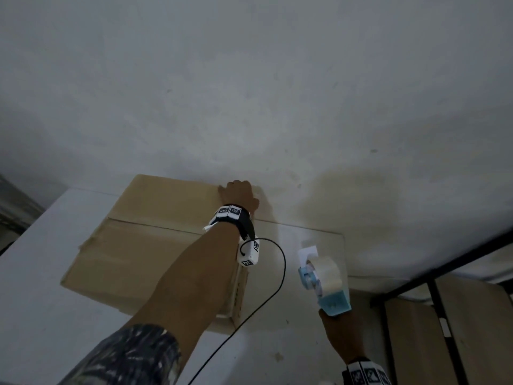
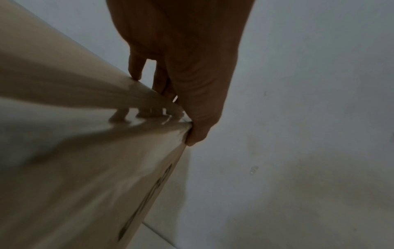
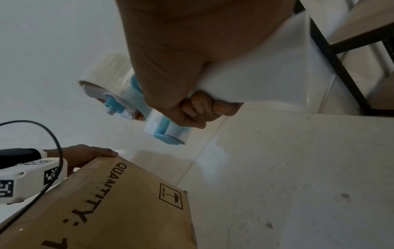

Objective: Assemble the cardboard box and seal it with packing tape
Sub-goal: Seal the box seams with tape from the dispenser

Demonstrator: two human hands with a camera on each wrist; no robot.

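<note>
A brown cardboard box (image 1: 155, 245) lies on a white surface (image 1: 41, 273), its top flaps folded down and meeting at a seam. My left hand (image 1: 238, 193) grips the box's far right corner. In the left wrist view the fingers (image 2: 136, 70) hook over the far edge and the thumb (image 2: 198, 133) presses the side. The box side (image 3: 127, 210) reads "QUANTITY:". My right hand (image 1: 338, 329) grips the handle of a blue tape dispenser (image 1: 324, 279) with a clear tape roll (image 3: 104, 75), held in the air to the right of the box and apart from it.
A black cable (image 1: 277, 273) loops from the left wrist camera between the box and the dispenser. A black metal frame (image 1: 433, 301) with cardboard sheets (image 1: 410, 343) stands at the lower right. A pale wall (image 1: 249, 79) rises right behind the box.
</note>
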